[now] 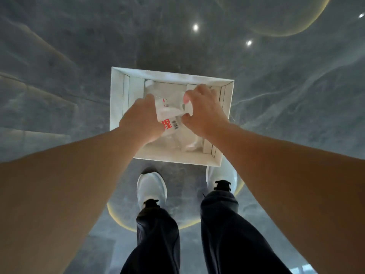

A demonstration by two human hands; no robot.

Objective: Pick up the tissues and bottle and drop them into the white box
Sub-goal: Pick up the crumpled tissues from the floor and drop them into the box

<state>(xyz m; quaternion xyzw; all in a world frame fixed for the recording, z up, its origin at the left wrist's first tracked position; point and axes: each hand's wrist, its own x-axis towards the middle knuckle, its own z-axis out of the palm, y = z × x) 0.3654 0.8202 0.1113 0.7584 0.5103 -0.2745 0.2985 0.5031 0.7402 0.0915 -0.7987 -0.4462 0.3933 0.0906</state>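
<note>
An open white box (116, 99) stands on the floor in front of my feet. Over its opening my left hand (140, 117) grips a clear plastic bottle (167, 113) with a white cap and a red-lettered label, the cap pointing to the box's far left corner. My right hand (203, 111) is just right of the bottle, fingers pinched on a white tissue (188, 107) above the box. Whether more tissue lies on the box floor is hard to tell; a pale crumpled shape (190, 147) shows near the front right.
The floor (276, 95) is glossy grey marble with reflected ceiling lights. My two white shoes (151, 186) and dark trouser legs stand right behind the box's near wall. Cardboard flaps line the box's left and right inner walls.
</note>
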